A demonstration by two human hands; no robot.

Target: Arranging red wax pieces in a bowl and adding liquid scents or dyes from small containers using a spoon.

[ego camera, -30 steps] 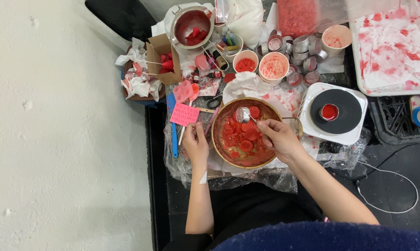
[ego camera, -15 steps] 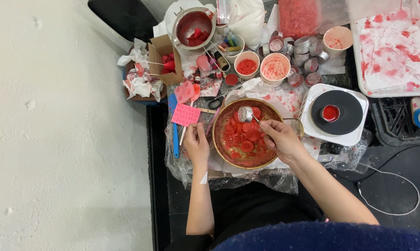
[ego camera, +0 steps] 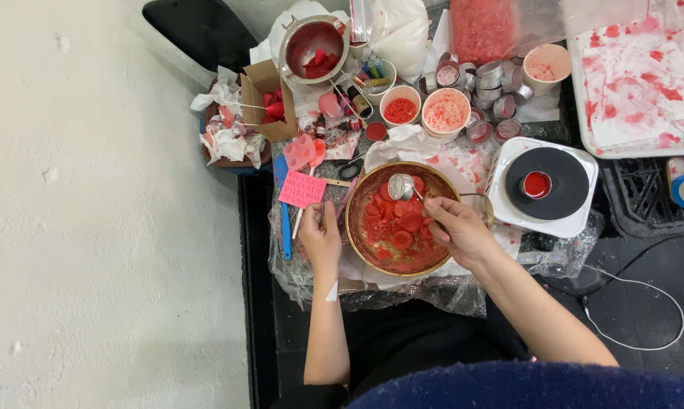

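A round brass-coloured bowl [ego camera: 357, 241] sits in front of me, filled with several red wax discs [ego camera: 401, 224]. My right hand [ego camera: 457, 229] holds a metal spoon [ego camera: 399, 185] by its handle, the spoon's bowl resting over the far rim of the brass-coloured bowl. My left hand [ego camera: 321, 238] rests on the plastic sheet just left of the bowl, fingers curled around a thin stick-like tool; I cannot tell exactly what it is.
A white hot plate [ego camera: 543, 185] with a small red-filled tin [ego camera: 537, 184] stands at right. Behind the bowl are paper cups [ego camera: 445, 112] of red bits, small metal tins [ego camera: 487, 74], a metal pot [ego camera: 312, 45], a cardboard box [ego camera: 265, 98], and a stained tray [ego camera: 645, 72].
The spoon has shifted slightly left along the bowl's far rim. My left hand has stayed put.
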